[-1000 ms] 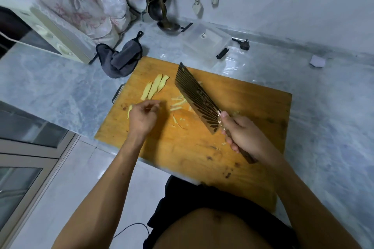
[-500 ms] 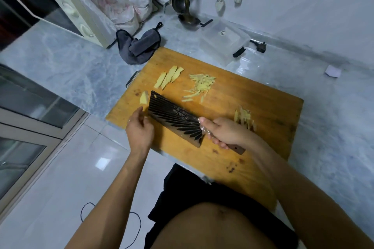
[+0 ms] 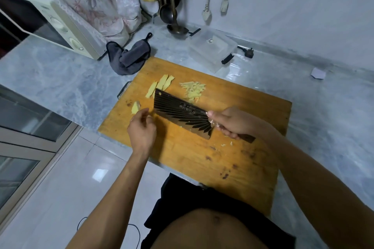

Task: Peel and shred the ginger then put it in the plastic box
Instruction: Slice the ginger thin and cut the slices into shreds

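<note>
Right hand (image 3: 232, 122) grips cleaver (image 3: 182, 116) handle, blade flat-side up over cutting board (image 3: 232, 159). Left hand (image 3: 141, 129) loosely curled, empty, fingertips beside blade.

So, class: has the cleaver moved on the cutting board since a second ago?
Yes. The cleaver has swung from the cutting board middle toward its left edge, blade near the left hand.

Right hand (image 3: 232, 122) grips a handle; left hand (image 3: 141, 129) hovers, fingers relaxed.
</note>
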The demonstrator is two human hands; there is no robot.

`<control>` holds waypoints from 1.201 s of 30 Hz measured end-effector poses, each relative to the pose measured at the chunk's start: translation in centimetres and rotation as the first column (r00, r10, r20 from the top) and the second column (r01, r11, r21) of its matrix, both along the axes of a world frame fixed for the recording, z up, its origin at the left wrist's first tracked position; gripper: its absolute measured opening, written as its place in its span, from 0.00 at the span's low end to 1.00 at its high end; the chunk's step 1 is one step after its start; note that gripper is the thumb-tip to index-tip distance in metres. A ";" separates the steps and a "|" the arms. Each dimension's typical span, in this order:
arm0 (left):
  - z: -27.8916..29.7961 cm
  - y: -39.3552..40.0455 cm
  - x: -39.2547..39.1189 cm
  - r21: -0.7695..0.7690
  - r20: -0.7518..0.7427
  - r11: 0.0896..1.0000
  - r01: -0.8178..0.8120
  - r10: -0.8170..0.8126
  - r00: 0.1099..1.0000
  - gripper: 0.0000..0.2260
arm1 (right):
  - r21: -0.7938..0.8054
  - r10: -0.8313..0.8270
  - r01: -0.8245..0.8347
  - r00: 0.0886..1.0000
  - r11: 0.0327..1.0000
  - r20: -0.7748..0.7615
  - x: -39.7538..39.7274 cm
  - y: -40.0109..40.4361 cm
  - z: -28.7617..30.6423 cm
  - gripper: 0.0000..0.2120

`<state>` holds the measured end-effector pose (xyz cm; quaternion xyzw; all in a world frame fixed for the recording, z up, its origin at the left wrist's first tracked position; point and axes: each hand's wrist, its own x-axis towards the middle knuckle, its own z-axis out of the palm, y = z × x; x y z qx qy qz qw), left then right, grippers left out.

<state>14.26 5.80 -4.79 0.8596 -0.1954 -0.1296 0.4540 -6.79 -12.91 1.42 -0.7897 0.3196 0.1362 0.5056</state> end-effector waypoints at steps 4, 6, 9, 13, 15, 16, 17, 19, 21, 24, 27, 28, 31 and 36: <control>0.2 -0.5 -0.2 0.010 0.009 1.000 0.017 -0.017 1.000 0.14 | 0.001 0.064 -0.064 0.997 0.998 -0.050 0.9 -1.2 -0.8 0.28; 0.2 -0.5 -0.6 0.013 -0.001 1.000 0.026 -0.026 1.000 0.15 | -0.022 0.065 -0.066 0.996 0.998 -0.059 1.3 -2.9 -0.9 0.29; 0.2 -0.2 -1.2 0.023 -0.015 0.999 0.041 -0.040 0.999 0.14 | -0.070 0.062 -0.066 0.997 0.995 -0.055 2.2 -5.8 -0.7 0.30; 0.2 -0.5 -1.4 0.049 -0.025 0.998 0.044 -0.042 0.999 0.11 | -0.087 0.032 -0.036 0.998 0.996 -0.047 3.6 -7.8 -0.1 0.31; 0.1 -0.6 -1.4 0.044 -0.028 0.997 0.059 -0.058 0.998 0.10 | -0.073 0.040 -0.043 0.999 0.996 -0.034 3.5 -8.0 0.3 0.31; 0.0 -0.6 -1.3 0.059 -0.024 0.995 0.079 -0.077 0.997 0.10 | -0.063 0.048 -0.050 0.999 0.997 -0.022 3.1 -7.8 0.4 0.31; -0.2 -0.6 -1.2 0.096 -0.005 0.990 0.106 -0.106 0.994 0.11 | -0.055 0.053 -0.054 0.999 0.997 -0.009 2.6 -7.6 0.5 0.31; -1.0 -0.3 -0.9 0.238 0.067 0.957 0.162 -0.183 0.981 0.12 | -0.056 0.037 -0.036 0.999 0.998 0.021 1.6 -6.9 0.7 0.31; -2.0 -0.2 -0.5 0.340 0.091 0.924 0.175 -0.218 0.972 0.13 | -0.062 -0.018 0.022 0.998 0.998 0.058 0.7 -6.0 0.9 0.30; -2.2 -0.3 -0.2 0.275 0.046 0.947 0.168 -0.187 0.981 0.10 | -0.054 -0.108 0.114 0.989 0.992 0.101 -0.4 -4.6 1.1 0.30; -1.8 -1.2 0.3 0.248 0.072 0.938 0.244 -0.269 0.961 0.04 | -0.006 -0.199 0.202 0.968 0.979 0.149 -1.2 -3.6 1.2 0.30; -1.6 -1.6 0.4 0.259 0.070 0.923 0.284 -0.311 0.948 0.04 | 0.007 -0.227 0.229 0.960 0.973 0.163 -1.4 -3.3 1.2 0.29; -1.6 -3.8 0.5 0.295 0.066 0.871 0.392 -0.428 0.902 0.04 | 0.033 -0.287 0.286 0.940 0.958 0.187 -1.6 -2.8 1.6 0.29; -0.9 -7.8 0.0 0.293 0.131 0.788 0.541 -0.594 0.794 0.09 | 0.046 -0.358 0.357 0.911 0.933 0.205 -1.8 -2.3 2.0 0.29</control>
